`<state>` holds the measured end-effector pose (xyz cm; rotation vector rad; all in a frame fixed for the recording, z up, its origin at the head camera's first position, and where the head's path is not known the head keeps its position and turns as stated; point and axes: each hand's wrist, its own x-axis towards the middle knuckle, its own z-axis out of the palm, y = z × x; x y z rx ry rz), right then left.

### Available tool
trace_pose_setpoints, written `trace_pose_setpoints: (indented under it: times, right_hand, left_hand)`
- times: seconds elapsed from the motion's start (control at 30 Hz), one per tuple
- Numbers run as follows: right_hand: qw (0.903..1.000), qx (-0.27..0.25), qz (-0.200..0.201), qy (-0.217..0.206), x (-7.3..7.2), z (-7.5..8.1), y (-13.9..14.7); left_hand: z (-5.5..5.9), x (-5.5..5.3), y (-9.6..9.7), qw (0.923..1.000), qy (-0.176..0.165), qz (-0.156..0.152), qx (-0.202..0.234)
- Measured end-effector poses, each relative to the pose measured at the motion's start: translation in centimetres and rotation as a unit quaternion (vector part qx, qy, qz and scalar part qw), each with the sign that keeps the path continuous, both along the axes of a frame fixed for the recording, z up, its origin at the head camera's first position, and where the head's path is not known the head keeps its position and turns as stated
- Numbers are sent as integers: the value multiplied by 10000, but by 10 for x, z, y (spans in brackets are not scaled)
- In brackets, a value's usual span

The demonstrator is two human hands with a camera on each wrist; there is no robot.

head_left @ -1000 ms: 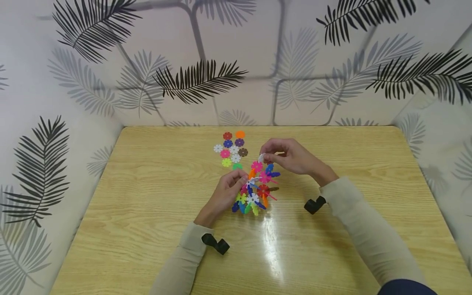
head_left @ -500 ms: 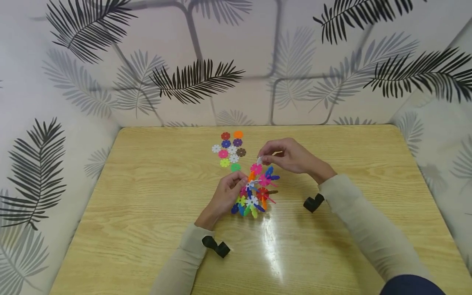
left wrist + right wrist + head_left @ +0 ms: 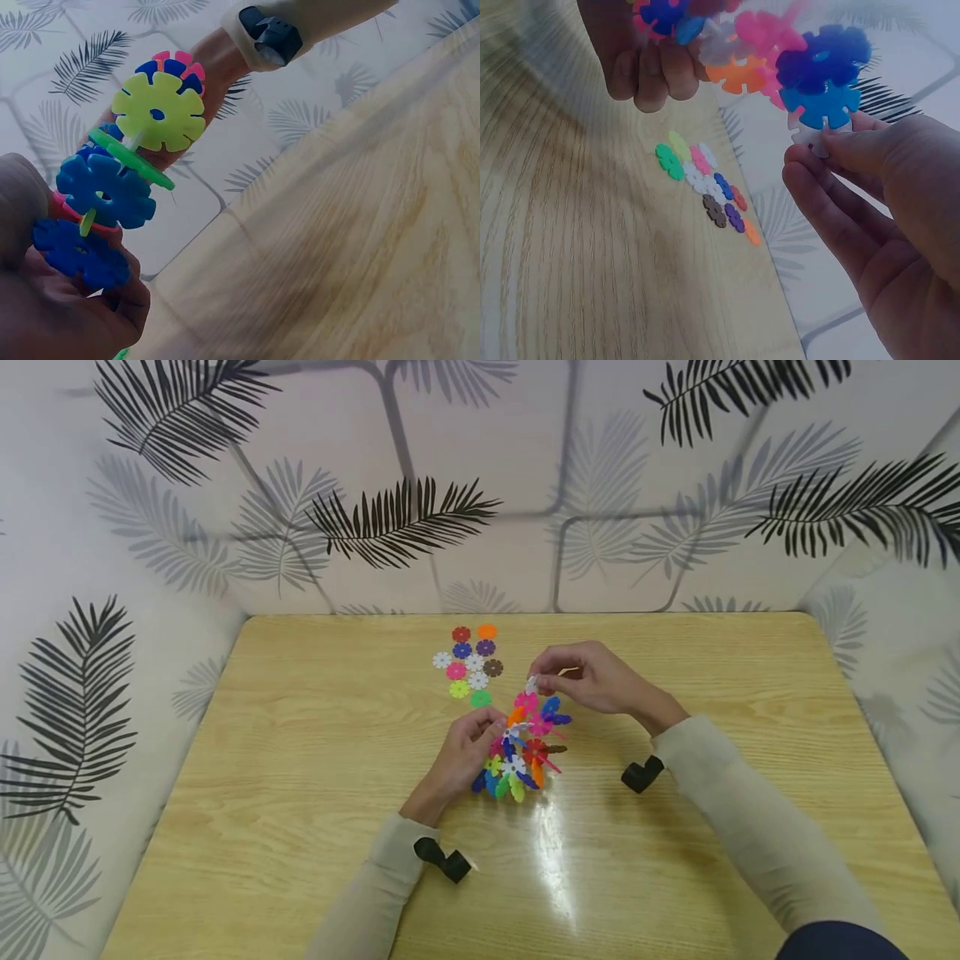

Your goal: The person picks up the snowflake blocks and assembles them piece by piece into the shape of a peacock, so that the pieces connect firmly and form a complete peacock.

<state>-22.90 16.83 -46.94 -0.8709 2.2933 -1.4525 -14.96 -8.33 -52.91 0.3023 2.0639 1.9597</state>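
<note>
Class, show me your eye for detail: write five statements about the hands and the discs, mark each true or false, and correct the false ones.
1. The right hand pinches a white disc. True.
2. Both wrists are bare. False: a black device is worn at each.
3. The left hand holds the linked discs. True.
4. The loose discs lie on the table. True.
5. Among them, the orange one is nearest the left hand. False: the green loose disc is.
</note>
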Motion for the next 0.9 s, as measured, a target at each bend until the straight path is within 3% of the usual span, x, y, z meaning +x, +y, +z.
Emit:
trace_pose_setpoints:
  times: [0.33,0.57,0.9]
  right_hand:
    - [9998,-48,-35,191,6,4,0]
    - [9990,-159,86,420,8,1,-2]
    - [9988,-431,-73,205,6,-3,1]
  left_hand:
    - [2,2,-1,9999,77,93,86]
    - [1,2,1,9998,58,-66,159]
    - [6,1,-1,10000,-10,-54,32]
